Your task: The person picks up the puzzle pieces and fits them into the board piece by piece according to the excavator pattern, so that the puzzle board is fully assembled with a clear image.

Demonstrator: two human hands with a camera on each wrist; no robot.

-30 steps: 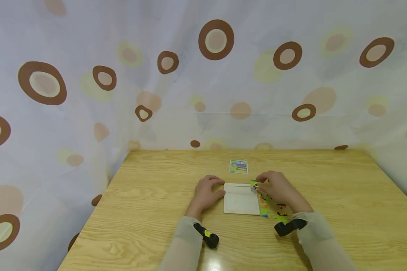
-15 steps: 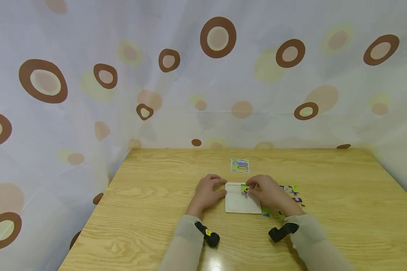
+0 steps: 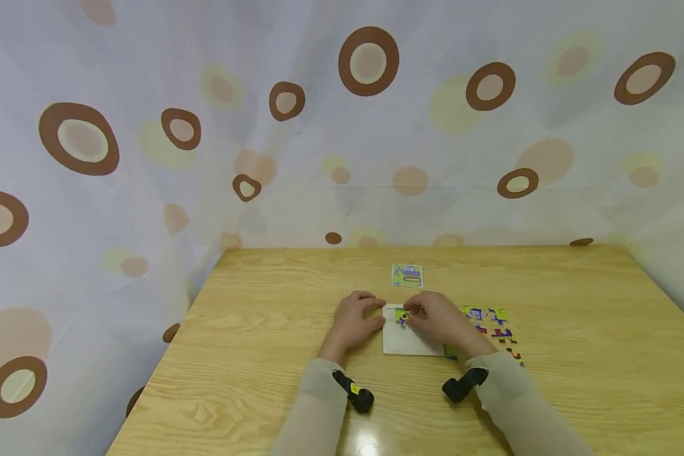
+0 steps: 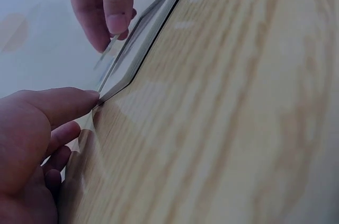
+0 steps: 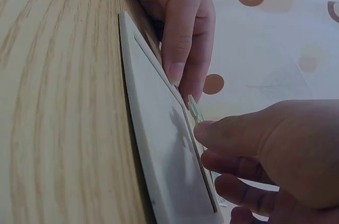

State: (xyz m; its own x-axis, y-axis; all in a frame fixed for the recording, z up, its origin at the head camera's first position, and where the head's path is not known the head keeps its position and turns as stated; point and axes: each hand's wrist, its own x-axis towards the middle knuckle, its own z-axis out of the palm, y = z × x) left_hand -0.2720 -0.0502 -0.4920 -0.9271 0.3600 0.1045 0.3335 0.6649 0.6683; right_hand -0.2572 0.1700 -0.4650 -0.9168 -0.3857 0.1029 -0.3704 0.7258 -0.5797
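A white square tray (image 3: 413,342) with a raised rim lies on the table. The left hand (image 3: 353,322) rests at its left edge, thumb and forefinger touching the rim; the left wrist view shows this hand (image 4: 32,134) with its thumb at the tray's corner. Over the tray's upper left part, the right hand (image 3: 441,322) pinches a green puzzle piece (image 3: 400,316) with a yellow and purple print. In the right wrist view the piece (image 5: 194,108) is seen edge-on at the tips of the right hand's (image 5: 265,155) thumb and fingers, tilted above the tray.
Several colourful puzzle pieces (image 3: 501,334) lie right of the tray, partly hidden by the right hand and forearm. Behind the tray lies a small picture card (image 3: 407,275). A patterned cloth (image 3: 296,145) hangs behind the wooden table (image 3: 251,329).
The right hand has carried the puzzle piece leftward from the tray's right edge to its upper left part. The left hand keeps its place at the tray's left edge. The head view has shifted slightly.
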